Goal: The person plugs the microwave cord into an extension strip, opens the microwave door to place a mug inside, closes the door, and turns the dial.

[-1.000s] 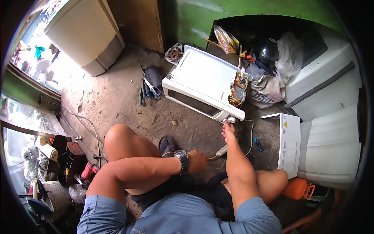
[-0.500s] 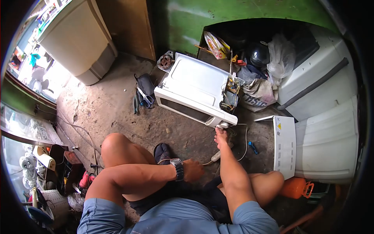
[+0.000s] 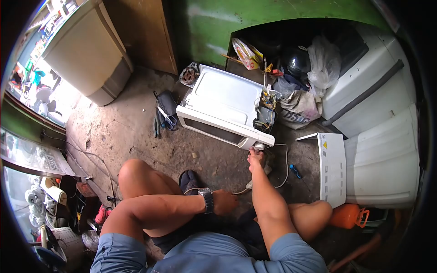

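Observation:
A white microwave oven (image 3: 218, 111) with its cover off stands on the concrete floor, its wiring and parts (image 3: 266, 111) bare at the right end. My right hand (image 3: 256, 159) reaches to the front's lower right corner, fingers closed around the round control knob (image 3: 258, 146). My left hand (image 3: 225, 201), below a wristwatch (image 3: 207, 200), hangs in front of my body with its fingers turned out of sight. A pale power cord (image 3: 243, 191) runs close by it; whether the hand holds the cord is hidden.
The white vented cover panel (image 3: 332, 170) stands at the right, near a blue screwdriver (image 3: 296, 171). An orange canister (image 3: 348, 216) is beside my knee. A dark pouch with tools (image 3: 166, 109) lies left of the oven; bags (image 3: 298, 109) lie behind it.
The view has shifted slightly, and my right forearm now covers more of the pale cord's plug end. My right hand stays at the knob; my left hand has hardly moved.

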### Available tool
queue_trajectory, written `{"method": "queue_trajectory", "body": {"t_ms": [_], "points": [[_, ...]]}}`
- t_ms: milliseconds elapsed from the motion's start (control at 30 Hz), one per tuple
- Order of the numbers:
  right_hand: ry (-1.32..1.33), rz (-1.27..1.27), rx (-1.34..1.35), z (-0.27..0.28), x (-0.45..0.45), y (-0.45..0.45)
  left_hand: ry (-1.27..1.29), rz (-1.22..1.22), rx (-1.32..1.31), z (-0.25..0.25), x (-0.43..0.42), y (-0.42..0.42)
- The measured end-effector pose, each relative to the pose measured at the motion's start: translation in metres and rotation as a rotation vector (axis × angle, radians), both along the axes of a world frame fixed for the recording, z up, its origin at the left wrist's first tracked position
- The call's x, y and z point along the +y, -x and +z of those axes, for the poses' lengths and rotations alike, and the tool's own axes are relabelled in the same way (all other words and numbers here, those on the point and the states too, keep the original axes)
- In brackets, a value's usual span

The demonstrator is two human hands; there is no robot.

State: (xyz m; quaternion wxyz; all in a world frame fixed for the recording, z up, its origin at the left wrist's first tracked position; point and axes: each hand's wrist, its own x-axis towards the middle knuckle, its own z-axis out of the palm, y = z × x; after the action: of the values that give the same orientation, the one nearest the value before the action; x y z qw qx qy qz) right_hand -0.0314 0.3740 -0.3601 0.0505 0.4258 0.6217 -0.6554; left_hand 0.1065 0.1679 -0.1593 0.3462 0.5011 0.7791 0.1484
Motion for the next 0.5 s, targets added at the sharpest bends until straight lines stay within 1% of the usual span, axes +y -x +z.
{"method": "queue_trajectory", "body": {"t_ms": [67,167,233,367,433,500], "points": [[-0.018,-0.02,0.018,-0.015,0.003,0.002,-0.012,0.011,0.01,0.001,-0.002,0.002],[-0.037,0.005,0.068,-0.014,0.008,-0.002,-0.028,0.008,0.016,-0.002,-0.003,0.005],[0.045,0.084,0.1,-0.013,0.013,-0.004,-0.027,0.001,0.012,-0.006,-0.004,0.006],[0.05,0.1,0.087,-0.006,0.014,-0.006,-0.022,-0.007,0.0,-0.007,-0.002,0.008],[0.063,0.062,0.043,-0.005,0.011,-0.005,-0.008,-0.006,-0.011,0.0,-0.002,0.008],[0.065,0.054,0.036,-0.004,0.011,-0.004,0.035,-0.054,-0.021,0.006,-0.003,0.01]]}}
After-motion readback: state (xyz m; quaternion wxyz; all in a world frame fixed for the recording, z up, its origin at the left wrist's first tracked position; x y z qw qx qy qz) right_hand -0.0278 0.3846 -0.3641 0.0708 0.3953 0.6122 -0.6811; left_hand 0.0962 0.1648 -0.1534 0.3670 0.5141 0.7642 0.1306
